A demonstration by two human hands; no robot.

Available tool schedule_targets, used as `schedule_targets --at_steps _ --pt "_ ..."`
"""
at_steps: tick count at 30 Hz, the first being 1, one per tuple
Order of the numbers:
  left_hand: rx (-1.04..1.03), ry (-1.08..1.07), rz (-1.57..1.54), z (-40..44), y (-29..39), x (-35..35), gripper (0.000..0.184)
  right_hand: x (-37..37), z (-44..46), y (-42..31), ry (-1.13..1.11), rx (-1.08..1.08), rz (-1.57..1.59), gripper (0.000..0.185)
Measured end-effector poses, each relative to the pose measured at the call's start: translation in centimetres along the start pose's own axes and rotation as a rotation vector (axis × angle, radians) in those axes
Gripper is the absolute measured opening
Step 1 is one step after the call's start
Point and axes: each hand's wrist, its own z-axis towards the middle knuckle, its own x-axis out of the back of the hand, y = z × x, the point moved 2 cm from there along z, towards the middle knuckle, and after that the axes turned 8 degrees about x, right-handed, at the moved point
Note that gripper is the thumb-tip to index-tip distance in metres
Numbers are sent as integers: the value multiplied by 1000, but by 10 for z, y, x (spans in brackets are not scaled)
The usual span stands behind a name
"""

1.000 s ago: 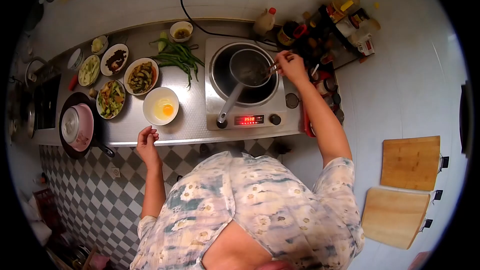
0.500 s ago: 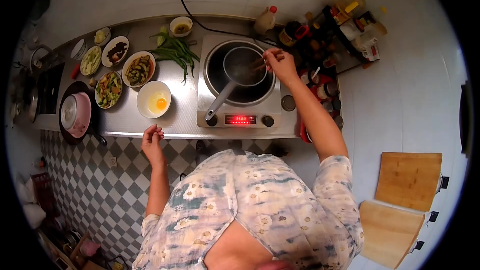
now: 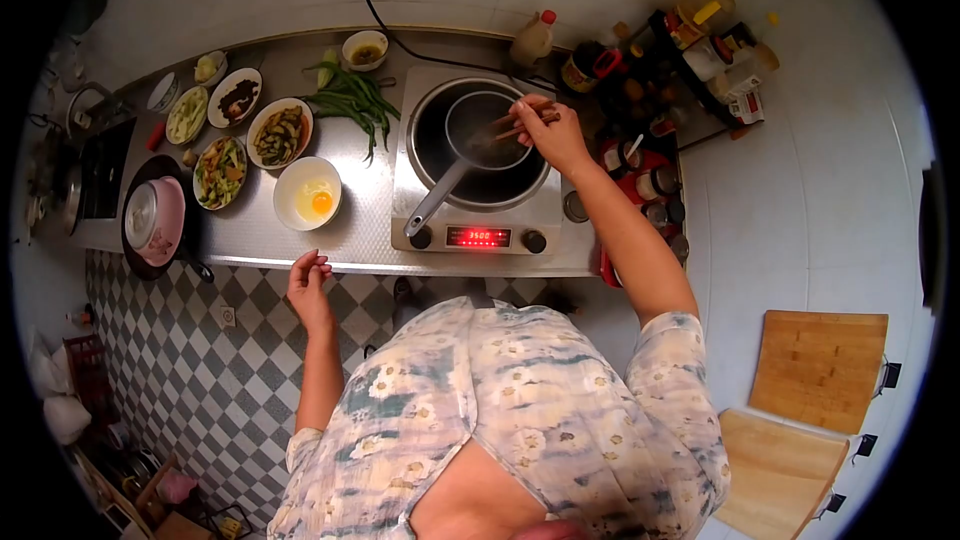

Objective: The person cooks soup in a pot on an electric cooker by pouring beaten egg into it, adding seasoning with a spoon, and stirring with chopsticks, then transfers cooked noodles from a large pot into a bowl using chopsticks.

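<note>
My right hand [image 3: 550,130] is closed around a pair of chopsticks [image 3: 507,128], their tips down inside a grey saucepan [image 3: 440,195] whose handle points toward me. What lies in the pan is dim and hard to make out. The pan sits over the round well of an induction cooker [image 3: 420,90] with a lit red display. My left hand [image 3: 310,285] hangs at the counter's front edge, fingers curled together, and I see nothing in it. Just beyond it stands a white bowl [image 3: 288,202] holding a cracked raw egg [image 3: 321,202].
Left of the egg bowl are dishes of cut food [image 3: 220,175] and a dark wok [image 3: 135,252] holding a pink basin [image 3: 170,220]. Green peppers [image 3: 350,105] lie left of the cooker. Bottles and jars [image 3: 660,180] crowd its right. A power cord [image 3: 385,35] runs behind.
My right hand has shifted slightly left over the pan, bringing the chopsticks further across it. My left hand stays in nearly the same place. The view has shifted slightly.
</note>
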Motion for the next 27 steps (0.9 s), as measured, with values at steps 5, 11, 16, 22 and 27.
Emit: schedule_targets --at_steps 5,11,16,22,27 --pt "-15 -13 0 5 -1 2 22 19 17 29 31 65 -217 23" --pt "51 -3 -3 8 -2 8 21 0 6 17 -100 9 -56 22" --pt "28 -28 10 13 -2 12 21 13 8 17 8 60 -340 22" --pt "121 -64 -11 24 -25 19 26 2 -1 16 -69 -45 146 20" --pt "481 -101 -384 50 -22 7 46 45 -4 5 214 -19 -16 33"
